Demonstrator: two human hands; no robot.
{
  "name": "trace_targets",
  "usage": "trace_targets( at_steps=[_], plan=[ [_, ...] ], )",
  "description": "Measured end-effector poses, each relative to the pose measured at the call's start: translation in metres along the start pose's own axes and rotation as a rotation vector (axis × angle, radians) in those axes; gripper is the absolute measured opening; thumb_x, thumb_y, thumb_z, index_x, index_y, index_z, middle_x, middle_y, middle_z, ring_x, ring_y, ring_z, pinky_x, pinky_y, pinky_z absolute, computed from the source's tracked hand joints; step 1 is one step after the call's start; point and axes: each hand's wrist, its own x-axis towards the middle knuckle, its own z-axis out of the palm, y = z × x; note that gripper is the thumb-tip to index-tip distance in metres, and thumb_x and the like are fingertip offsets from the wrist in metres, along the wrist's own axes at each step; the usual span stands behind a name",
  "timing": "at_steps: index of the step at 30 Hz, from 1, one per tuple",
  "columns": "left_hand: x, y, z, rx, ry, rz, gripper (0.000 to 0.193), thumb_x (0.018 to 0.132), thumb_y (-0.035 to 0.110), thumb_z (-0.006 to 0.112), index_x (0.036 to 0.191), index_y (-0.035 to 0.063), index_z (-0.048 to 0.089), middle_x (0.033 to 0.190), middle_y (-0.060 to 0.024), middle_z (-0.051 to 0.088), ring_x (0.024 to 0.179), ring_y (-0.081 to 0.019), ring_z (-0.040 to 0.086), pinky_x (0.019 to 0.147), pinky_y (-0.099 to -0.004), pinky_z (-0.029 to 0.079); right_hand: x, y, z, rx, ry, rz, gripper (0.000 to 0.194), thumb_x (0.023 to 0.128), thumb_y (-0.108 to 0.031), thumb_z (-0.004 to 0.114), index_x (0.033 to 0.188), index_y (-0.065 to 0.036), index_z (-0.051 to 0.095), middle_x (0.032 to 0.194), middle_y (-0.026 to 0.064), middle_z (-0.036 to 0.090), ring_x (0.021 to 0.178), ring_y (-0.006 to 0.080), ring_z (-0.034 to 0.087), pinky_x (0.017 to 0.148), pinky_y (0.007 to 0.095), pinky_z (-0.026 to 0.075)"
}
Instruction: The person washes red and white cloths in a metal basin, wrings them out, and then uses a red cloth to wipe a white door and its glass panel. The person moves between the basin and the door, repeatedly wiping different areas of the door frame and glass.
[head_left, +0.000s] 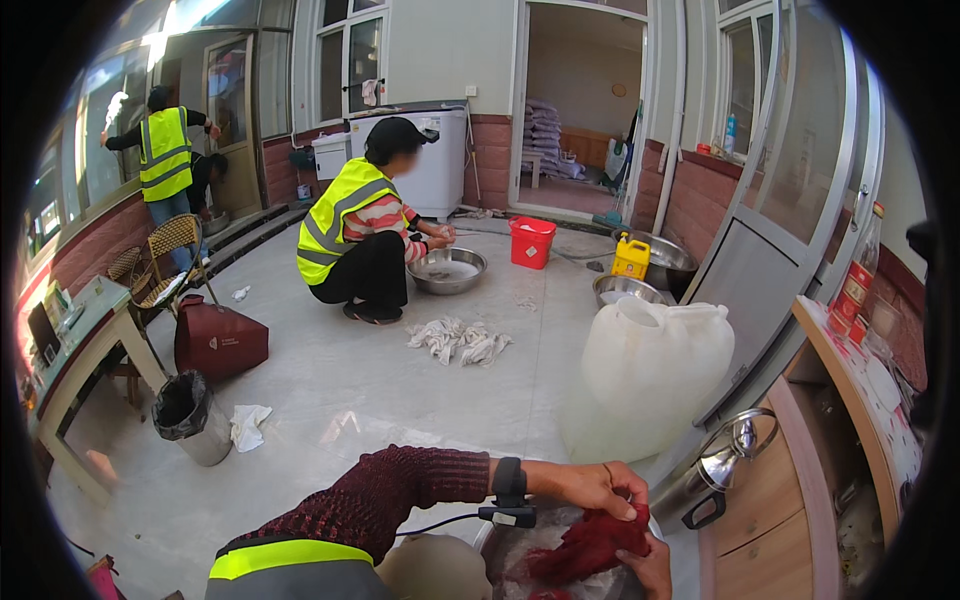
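A wet, dark red cloth (592, 544) hangs bunched between both hands over a metal basin (487, 544) of water at the bottom of the view. My left hand (600, 486) pinches its upper part between thumb and fingers; a black strap with a small device and a cable sits on that wrist. My right hand (651, 566), lower and at the basin's right side, grips the cloth's lower right edge. More red cloth (550, 595) lies in the basin below. The basin's lower part is cut off by the picture's rim.
Just beyond the basin stands a large whitish plastic jug (645, 375), with a steel kettle (724, 465) by the wooden cabinet (772, 480) at right. Crumpled white cloths (457, 341) lie on the floor. A person (360, 225) squats at another basin (448, 281); others are at far left.
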Motion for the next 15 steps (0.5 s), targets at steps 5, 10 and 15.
trace_targets(
  at_steps=[5,10,15],
  plan=[
    [-0.008,-0.019,-0.022,0.143,0.032,-0.016,0.014,0.09,0.014,0.066,0.099,0.0025,0.065,0.085,0.0012,0.064,0.08,-0.0085,0.058,0.071,-0.0266,0.048,0.0,-0.005,-0.023,0.069,0.082,-0.049,0.02,0.068,-0.002,0.081,0.08,0.0,0.065,0.071,0.0031,0.065,0.065,0.008,0.057,0.062,0.0265,0.049],
    [-0.036,-0.16,-0.021,0.486,0.102,-0.332,0.018,0.077,0.008,0.07,0.094,0.006,0.065,0.087,-0.006,0.067,0.081,-0.0178,0.061,0.07,-0.0355,0.05,0.006,0.079,0.027,-0.542,0.153,0.018,0.03,0.066,-0.023,0.076,0.092,-0.009,0.069,0.088,0.0188,0.069,0.089,0.0399,0.065,0.077,0.0472,0.051],
    [-0.062,-0.279,0.015,1.058,-0.375,-0.407,0.024,0.064,0.012,0.07,0.086,0.0036,0.067,0.084,-0.0131,0.067,0.078,-0.0264,0.062,0.068,-0.0389,0.049,-0.008,0.145,0.092,-0.887,-0.19,0.092,0.043,0.069,-0.038,0.076,0.106,-0.018,0.071,0.098,0.016,0.069,0.097,0.0332,0.065,0.085,0.0463,0.051]
  ],
)
